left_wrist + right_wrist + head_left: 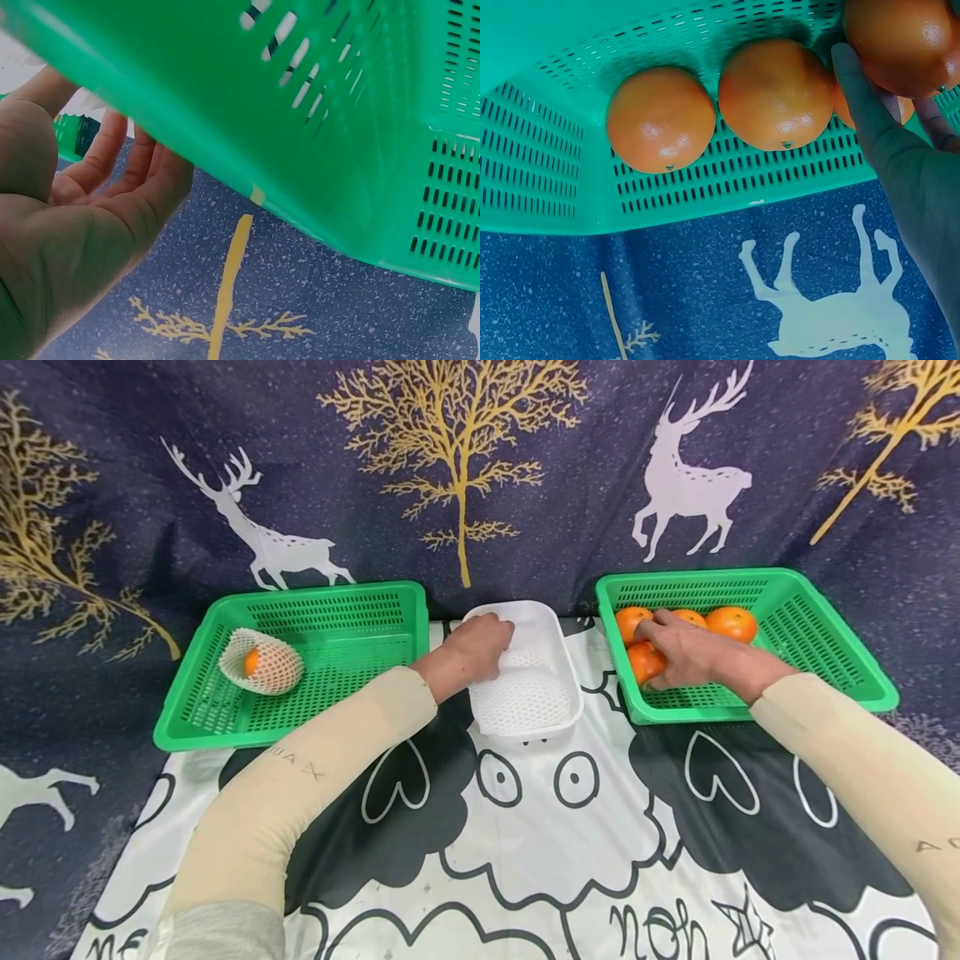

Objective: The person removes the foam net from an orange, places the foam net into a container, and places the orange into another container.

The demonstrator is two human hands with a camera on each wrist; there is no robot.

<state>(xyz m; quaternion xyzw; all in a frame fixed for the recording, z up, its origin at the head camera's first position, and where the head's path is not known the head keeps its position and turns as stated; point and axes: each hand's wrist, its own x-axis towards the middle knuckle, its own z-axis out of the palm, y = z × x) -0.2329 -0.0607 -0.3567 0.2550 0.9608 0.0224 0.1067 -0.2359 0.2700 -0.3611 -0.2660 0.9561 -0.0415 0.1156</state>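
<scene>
My right hand is inside the right green basket, its fingers curved around an orange near the basket's left wall. More oranges lie behind it, one orange beside another in the right wrist view. My left hand reaches over the left side of a white tray holding white foam fruit nets. Its fingers are bent in the left wrist view; whether they pinch a net is hidden.
The left green basket holds one orange wrapped in a foam net. A dark cloth with deer and trees hangs behind. A black and white patterned cloth covers the table.
</scene>
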